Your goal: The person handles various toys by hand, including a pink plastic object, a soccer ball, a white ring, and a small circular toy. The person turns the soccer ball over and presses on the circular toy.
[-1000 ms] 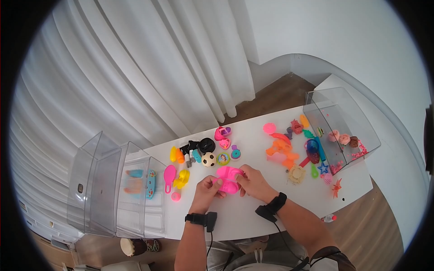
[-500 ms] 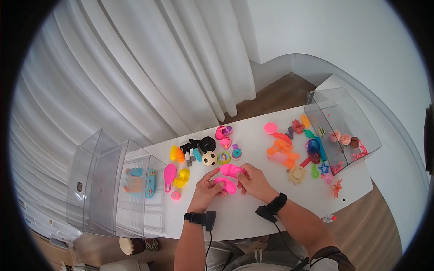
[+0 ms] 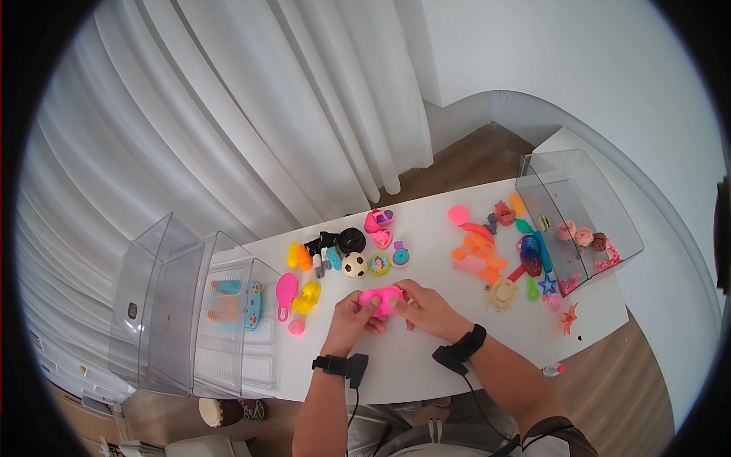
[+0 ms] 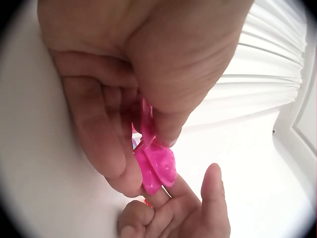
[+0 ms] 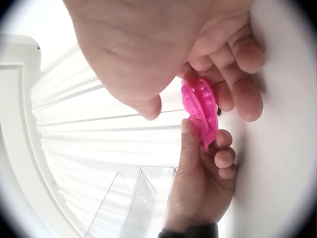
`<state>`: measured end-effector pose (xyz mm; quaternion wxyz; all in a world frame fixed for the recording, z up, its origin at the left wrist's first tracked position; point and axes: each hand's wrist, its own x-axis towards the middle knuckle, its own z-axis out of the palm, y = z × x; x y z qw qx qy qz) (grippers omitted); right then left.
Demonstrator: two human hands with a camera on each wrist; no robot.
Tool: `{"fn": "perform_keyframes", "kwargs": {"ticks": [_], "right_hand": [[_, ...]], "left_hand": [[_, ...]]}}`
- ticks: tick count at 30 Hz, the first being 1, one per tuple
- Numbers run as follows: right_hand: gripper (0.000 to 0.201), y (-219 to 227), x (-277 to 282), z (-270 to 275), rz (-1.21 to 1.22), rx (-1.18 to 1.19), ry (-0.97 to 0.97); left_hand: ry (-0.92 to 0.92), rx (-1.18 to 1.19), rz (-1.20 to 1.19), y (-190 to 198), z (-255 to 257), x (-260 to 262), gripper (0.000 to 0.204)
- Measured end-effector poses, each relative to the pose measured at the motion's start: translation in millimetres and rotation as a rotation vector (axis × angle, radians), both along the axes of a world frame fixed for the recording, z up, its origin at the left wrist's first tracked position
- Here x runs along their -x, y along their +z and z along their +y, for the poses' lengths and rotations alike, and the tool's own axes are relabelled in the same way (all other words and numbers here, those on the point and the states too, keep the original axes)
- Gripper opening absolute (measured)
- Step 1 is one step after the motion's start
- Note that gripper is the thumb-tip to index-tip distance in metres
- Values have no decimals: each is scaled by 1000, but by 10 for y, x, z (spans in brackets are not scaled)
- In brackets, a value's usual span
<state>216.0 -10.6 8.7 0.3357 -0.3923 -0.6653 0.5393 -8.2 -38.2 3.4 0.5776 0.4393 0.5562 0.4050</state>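
A pink plastic toy is between the two hands above the table, its two halves folded close together with a narrow gap. My left hand pinches one end; in the right wrist view the left thumb lies along the toy. My right hand is at the other end, fingers loosely bent against it. Its thumb stands away from the toy in the left wrist view. The toy's far side is partly hidden by fingers.
Beyond the hands lie a small football, a black round item and a pink paddle. Orange toys and other pieces spread to the right. Clear bins stand at the left and right.
The pink toy's two halves have come together from a spread position. The right thumb has let go of it, while the left hand keeps its pinch.
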Motion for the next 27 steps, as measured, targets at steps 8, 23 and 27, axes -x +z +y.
{"fn": "perform_keyframes", "kwargs": {"ticks": [8,23,27], "right_hand": [[31,-155,11,82,-2,86,-32],[27,-125,-3,95,207,240,-199],[25,-133,-10,109,138,254,-91]], "left_hand": [[-3,-5,39,15,-43,-53,36],[-89,-28,-38,-37,-67,25,21],[-4,-31,-28,-56,-35,6,21]]}}
